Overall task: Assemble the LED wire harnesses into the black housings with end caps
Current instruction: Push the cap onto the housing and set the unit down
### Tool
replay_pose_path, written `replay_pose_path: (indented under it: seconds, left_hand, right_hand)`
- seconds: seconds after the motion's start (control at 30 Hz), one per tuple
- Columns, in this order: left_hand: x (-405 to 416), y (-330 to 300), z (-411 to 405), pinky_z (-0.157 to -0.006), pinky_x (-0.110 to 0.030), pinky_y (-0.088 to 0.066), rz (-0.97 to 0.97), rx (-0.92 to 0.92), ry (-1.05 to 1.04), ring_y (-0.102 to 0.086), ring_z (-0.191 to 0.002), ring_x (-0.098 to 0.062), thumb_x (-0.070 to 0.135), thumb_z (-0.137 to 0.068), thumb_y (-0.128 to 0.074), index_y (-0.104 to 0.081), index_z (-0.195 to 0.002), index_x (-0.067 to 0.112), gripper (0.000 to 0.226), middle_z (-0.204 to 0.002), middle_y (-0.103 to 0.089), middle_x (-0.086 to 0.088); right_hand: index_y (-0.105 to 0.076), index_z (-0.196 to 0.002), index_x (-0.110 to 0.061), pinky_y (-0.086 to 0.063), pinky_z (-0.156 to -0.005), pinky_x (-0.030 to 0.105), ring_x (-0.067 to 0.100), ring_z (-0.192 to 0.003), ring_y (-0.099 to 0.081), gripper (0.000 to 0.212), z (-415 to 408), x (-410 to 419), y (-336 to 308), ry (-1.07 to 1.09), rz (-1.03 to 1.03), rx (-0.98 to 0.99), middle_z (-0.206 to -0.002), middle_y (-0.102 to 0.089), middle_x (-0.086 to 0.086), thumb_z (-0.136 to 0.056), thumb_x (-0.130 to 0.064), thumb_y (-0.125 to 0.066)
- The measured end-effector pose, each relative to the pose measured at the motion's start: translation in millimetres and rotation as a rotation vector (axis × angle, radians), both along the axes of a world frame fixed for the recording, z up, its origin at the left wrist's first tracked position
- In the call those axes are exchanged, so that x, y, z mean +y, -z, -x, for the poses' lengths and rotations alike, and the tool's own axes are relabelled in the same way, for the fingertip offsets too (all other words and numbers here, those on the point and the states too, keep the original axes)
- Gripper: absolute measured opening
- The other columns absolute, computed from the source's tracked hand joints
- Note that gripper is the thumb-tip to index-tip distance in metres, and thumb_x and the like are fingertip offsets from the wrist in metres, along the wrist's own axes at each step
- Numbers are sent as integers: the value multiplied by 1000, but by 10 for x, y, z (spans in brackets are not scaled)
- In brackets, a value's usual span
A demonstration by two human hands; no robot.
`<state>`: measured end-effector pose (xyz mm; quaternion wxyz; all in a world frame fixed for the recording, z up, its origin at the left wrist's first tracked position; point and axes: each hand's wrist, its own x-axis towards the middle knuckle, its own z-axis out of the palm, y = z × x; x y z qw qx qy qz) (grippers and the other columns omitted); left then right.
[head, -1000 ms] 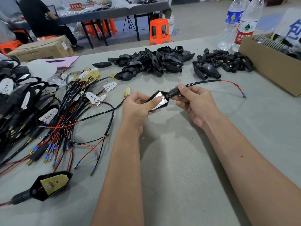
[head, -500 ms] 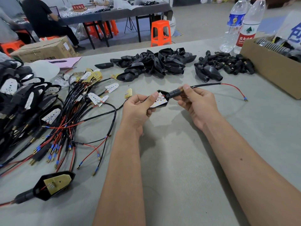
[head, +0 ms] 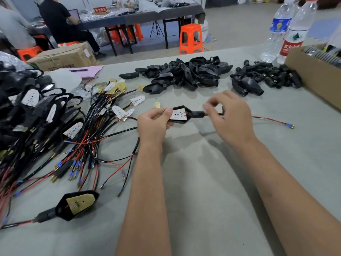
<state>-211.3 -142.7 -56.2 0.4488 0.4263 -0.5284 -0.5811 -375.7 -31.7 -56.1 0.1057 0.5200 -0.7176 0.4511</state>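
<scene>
My left hand (head: 153, 124) grips a black housing (head: 186, 120) with a white LED board (head: 178, 115) seated inside it. A black end cap (head: 197, 114) sits on the housing's right tip, with a brass stub showing past it. My right hand (head: 232, 121) is blurred just right of the cap, thumb and forefinger close together above the harness wire. The wire runs behind that hand, and its red lead (head: 267, 119) trails right across the table. Whether the fingers hold the wire is unclear.
Loose harnesses (head: 88, 137) spread at left beside a heap of assembled units (head: 27, 108). One assembled unit (head: 77, 204) lies near the front left. Empty housings (head: 184, 74) and end caps (head: 267, 78) are piled at the back. A cardboard box (head: 313, 74) and bottles (head: 293, 34) stand at right.
My right hand has come off the end cap and shifted right, baring the cap and brass stub. The housing has turned so the LED board faces up.
</scene>
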Motion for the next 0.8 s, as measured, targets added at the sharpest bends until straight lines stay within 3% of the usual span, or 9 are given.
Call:
replay_pose_path:
  seconds: [0.1, 0.2, 0.27, 0.37, 0.47, 0.53, 0.63, 0.7, 0.8]
  left_hand:
    - [12, -26, -27, -55, -19, -47, 78, -38, -34, -57, -50, -5, 18, -96, -71, -76, -89, -1, 21, -66, -67, -4]
    - [41, -106, -106, -61, -23, -50, 1, 15, -59, -59, -60, -11, 32, -101, -65, -74, -81, 9, 32, -73, -71, -8]
    - [97, -179, -198, -70, -28, -58, -232, 192, 49, -66, -72, -20, 50, -103, -53, -71, -100, 10, 44, -91, -74, -14]
    - [202, -243, -392, -92, -45, -59, -404, 180, 304, -71, -86, -32, 67, -101, -38, -59, -120, 6, 68, -103, -71, -19]
    - [207, -397, -760, -70, -37, -63, -380, 132, 391, -71, -68, -28, 56, -106, -40, -61, -109, 12, 49, -85, -73, -13]
    - [72, -488, -1171, -47, -21, -48, -305, 3, 305, -62, -50, -16, 37, -109, -46, -64, -108, 11, 32, -75, -73, -7]
    - [-188, -562, -1854, -36, -13, -26, -148, -222, 112, -40, -35, -5, 20, -110, -43, -66, -92, 10, 31, -53, -61, 5]
    - [-366, -619, -2257, -43, -17, -34, 43, -459, -90, -47, -39, -7, 20, -109, -45, -70, -81, 15, 37, -49, -60, 8]
    - [-641, -614, -2741, -78, -34, -51, 245, -837, -483, -67, -86, -24, 26, -103, -52, -73, -89, 19, 26, -82, -75, -1]
  right_hand:
    - [-74, -112, -28, -49, -82, 39, 19, -97, -60, 23, -92, -40, -52, -90, -393, 115, -102, -70, -6, -95, -43, -69]
    - [-77, -101, -28, -47, -69, 29, 10, -74, -59, 14, -229, -79, -148, -145, -413, 51, -88, -73, -8, -93, -37, -73]
    - [-78, -88, -25, -40, -60, 15, 4, -64, -59, 9, -367, -181, -217, -176, -350, -104, -75, -72, -9, -91, -33, -75]
    - [-76, -76, -16, -42, -49, 15, 6, -51, -60, 19, -728, -498, -343, -251, -200, -493, -63, -71, -6, -91, -29, -74]
    - [-73, -83, 3, -40, -40, 22, 13, -43, -51, 25, -1213, -930, -518, -335, -140, -873, -63, -67, 9, -93, -20, -75]
    - [-69, -87, 6, -42, -41, 25, 17, -44, -52, 25, -1544, -1215, -617, -368, -156, -966, -72, -69, 18, -93, -18, -75]
    - [-61, -83, -6, -45, -42, 26, 17, -43, -56, 23, -2048, -1579, -719, -401, -176, -979, -73, -69, 20, -92, -20, -77]
    - [-56, -79, -10, -54, -51, 31, 20, -47, -63, 28, -2394, -1795, -792, -447, -158, -1006, -76, -72, 21, -90, -20, -79]
    - [-57, -95, -8, -62, -76, 42, 22, -73, -73, 30, -2846, -2075, -879, -474, -120, -930, -89, -70, 13, -87, -24, -81]
